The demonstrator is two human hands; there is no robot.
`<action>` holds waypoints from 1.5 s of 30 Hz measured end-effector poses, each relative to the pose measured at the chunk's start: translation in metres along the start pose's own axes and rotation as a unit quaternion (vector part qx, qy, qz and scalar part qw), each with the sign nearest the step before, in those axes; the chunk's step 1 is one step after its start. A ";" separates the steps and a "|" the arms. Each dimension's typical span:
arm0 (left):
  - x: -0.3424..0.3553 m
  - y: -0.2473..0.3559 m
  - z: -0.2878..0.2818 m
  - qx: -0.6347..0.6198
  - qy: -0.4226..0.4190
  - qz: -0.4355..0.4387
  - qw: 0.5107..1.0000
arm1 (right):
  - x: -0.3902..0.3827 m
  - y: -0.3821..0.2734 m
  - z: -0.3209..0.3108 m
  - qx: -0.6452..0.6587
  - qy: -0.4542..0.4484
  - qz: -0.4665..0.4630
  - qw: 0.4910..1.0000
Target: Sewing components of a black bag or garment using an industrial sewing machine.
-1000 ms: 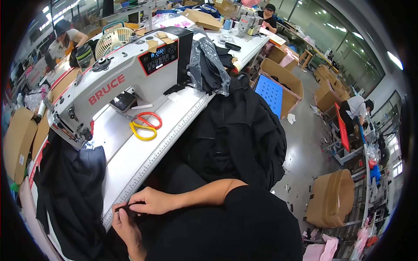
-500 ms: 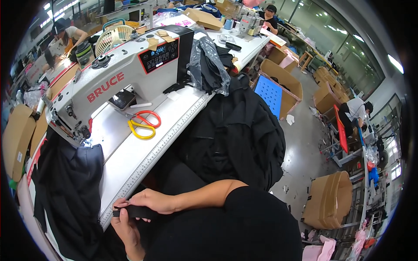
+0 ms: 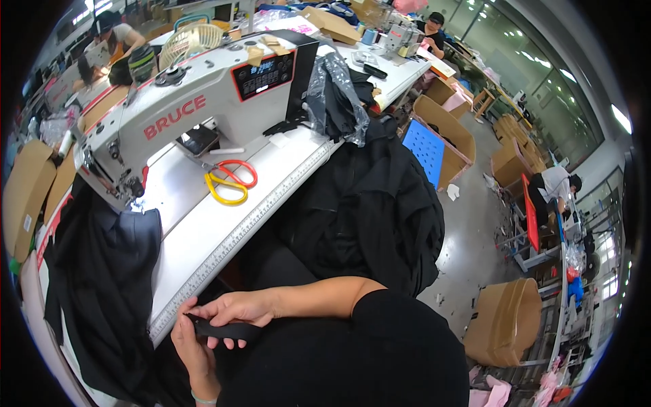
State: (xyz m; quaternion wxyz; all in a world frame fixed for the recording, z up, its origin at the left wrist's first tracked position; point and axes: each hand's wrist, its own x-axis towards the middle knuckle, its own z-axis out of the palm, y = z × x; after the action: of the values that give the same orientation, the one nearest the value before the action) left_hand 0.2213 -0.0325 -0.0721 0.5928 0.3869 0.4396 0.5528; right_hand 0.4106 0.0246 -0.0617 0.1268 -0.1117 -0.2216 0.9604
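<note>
Black cloth (image 3: 102, 264) lies under a sewing machine (image 3: 169, 112); rightward, beside the white table (image 3: 196, 237), the left hand (image 3: 190, 346) seems to pinch one end of a dark strip (image 3: 234, 331), the right hand (image 3: 241, 308) loosely holding its length. Apparently arranging it; the next move calls for steady fingertips.

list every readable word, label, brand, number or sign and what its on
Large red lettering on the grey-white metal sewing machine: legible, wording not copied here.
Blue digits on its black, red-edged control panel: too blurred.
Fine marks on the long white ruler strip: too small.
Pink characters on the white sheet behind: unclear.
Red lettering on the farther white sewing machine: too small.
White label on the brown cardboard at left: too small.
</note>
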 end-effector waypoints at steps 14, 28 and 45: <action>0.012 0.020 0.022 -0.147 0.039 -0.068 0.986 | 0.011 0.000 -0.020 0.029 0.084 -0.066 0.994; 0.010 0.003 0.021 -0.142 -0.013 0.005 0.990 | 0.008 -0.003 0.006 0.002 0.136 -0.130 0.982; 0.013 0.014 0.012 0.084 -0.163 0.021 0.983 | -0.008 -0.004 0.004 -0.626 0.156 -0.203 0.737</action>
State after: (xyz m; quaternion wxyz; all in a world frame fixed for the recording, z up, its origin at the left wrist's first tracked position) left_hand 0.2284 -0.0178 -0.0563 0.6104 0.5291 0.3739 0.4557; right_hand 0.4177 0.0238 -0.0549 0.2532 -0.2663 -0.7673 0.5255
